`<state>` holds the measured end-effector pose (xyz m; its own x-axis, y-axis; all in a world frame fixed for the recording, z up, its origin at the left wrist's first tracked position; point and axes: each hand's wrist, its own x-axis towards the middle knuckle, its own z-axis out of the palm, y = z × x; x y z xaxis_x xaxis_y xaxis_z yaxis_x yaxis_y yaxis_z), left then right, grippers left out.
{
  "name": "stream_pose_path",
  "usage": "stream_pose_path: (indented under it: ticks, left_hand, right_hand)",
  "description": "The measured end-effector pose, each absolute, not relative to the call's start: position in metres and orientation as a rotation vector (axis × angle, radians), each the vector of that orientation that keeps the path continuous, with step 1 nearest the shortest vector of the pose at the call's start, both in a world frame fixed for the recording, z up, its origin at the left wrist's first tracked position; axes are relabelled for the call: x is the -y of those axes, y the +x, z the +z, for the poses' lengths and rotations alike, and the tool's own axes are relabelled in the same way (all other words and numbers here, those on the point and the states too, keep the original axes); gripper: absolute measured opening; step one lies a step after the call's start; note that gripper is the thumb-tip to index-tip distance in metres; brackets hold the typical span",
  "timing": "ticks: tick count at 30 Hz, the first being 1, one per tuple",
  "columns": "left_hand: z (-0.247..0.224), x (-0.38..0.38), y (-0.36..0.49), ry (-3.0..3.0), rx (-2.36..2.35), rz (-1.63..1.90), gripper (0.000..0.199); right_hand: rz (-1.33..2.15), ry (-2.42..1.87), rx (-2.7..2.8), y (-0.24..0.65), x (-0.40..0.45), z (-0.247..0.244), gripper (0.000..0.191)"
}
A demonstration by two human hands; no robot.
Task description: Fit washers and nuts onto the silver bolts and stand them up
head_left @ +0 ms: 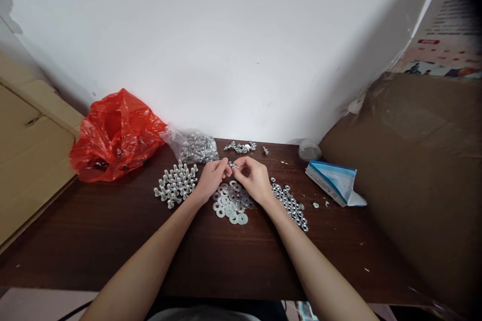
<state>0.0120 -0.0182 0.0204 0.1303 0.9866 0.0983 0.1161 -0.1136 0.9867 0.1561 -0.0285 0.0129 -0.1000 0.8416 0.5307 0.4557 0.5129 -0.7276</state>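
Between my two hands is a small metal bolt [233, 165], held level just above the washers. My left hand [213, 178] pinches its left end between thumb and fingers. On the other side, the fingertips of my right hand [254, 177] close around the right end; whether a nut is there is too small to tell. Flat washers [229, 210] lie in a loose pile below both hands. Bolts [176, 180] stand on their heads in a cluster left of my left hand. Flanged nuts [291, 204] are spread to the right, partly behind my right forearm.
Assembled bolts [241, 147] lie near the wall, with a single one [265, 151] apart. A clear bag of hardware [199, 147] and a red plastic bag [116, 135] sit back left. At right are a round clear container [309, 150], a blue-white packet [333, 183] and a cardboard box [414, 170].
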Motion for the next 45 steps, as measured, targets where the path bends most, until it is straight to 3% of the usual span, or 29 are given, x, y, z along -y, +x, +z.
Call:
stream_pose_path:
  ticks: [15,30,45]
  left_hand:
    - [0.0196,0.0150,0.0070,1.427,-1.184,1.164,0.022]
    - [0.0220,0.0158,0.0047,1.534,-1.102,1.100,0.032]
    - [0.0193,0.0164,0.0058,1.497,-1.039,1.130,0.027]
  right_hand:
    - [0.424,-1.096,1.748,0.1571,0.0291,0.0125,0.006]
    - [0.365,-1.088,1.725,0.1571,0.0295,0.0147,0.006]
    - [0.408,-1.047,1.776,0.1573,0.0314,0.0169,0.009]
